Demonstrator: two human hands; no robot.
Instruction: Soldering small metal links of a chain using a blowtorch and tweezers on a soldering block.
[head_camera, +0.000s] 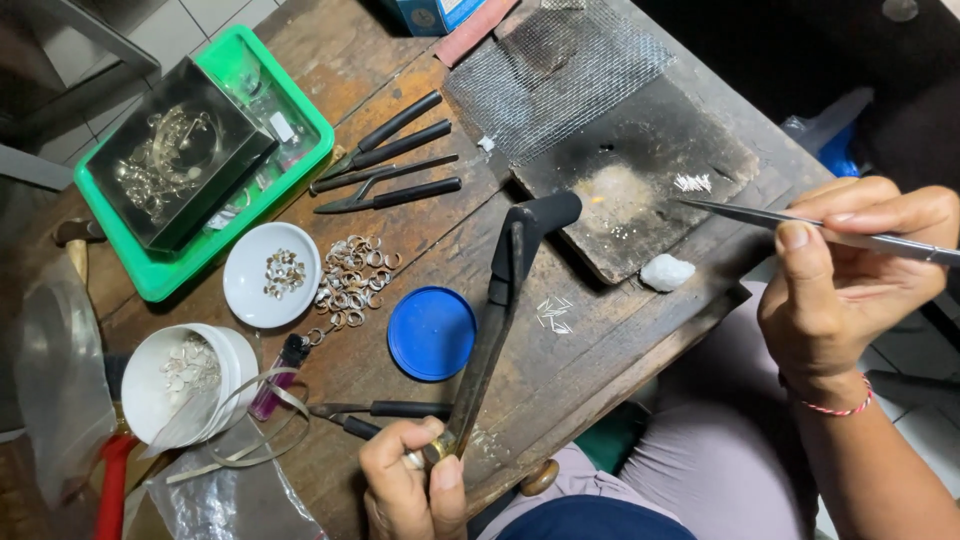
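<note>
Left hand (408, 485) low at the bench edge, fingers curled tight round the brass base of a long black torch (505, 300); its dark bent nozzle angles up and away from the thumb, ending over a charred black soldering block (690, 170). Right hand (845, 270) raised off the bench's right side, thumb and forefinger pinched closed on slim steel tweezers (800, 222), whose tips reach leftward, just short of a cluster of tiny silver pieces (692, 182) on the block. White stone lump (666, 271) lies below the tweezer tips. Round blue plastic lid (431, 333) sits just left of the torch stem, above the left-hand fingers. Heap of small silver rings (355, 280) further left.
</note>
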